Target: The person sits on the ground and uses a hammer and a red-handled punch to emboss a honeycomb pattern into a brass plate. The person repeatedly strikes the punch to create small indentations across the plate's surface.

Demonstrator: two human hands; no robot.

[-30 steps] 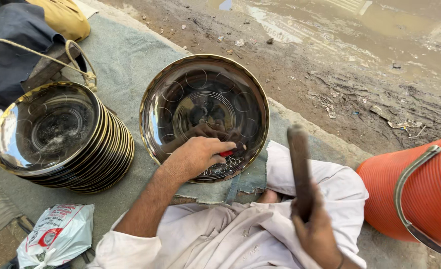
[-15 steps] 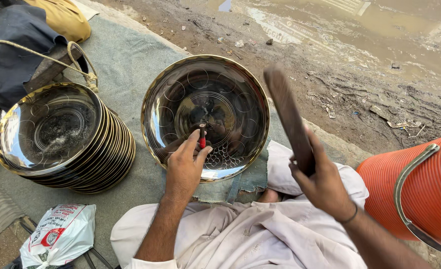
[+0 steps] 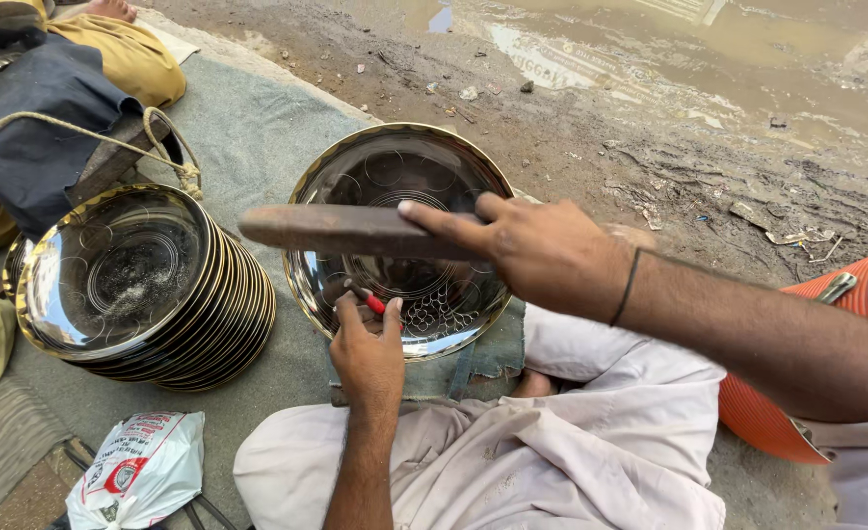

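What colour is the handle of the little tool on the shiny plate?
Red: the small tool's handle, pinched in the left hand, shows best in the head view.

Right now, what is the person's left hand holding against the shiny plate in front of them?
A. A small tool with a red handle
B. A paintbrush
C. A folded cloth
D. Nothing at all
A: the left hand pinches a small red-handled tool with its tip on the patterned metal plate, while the right hand holds a dark bar above it.
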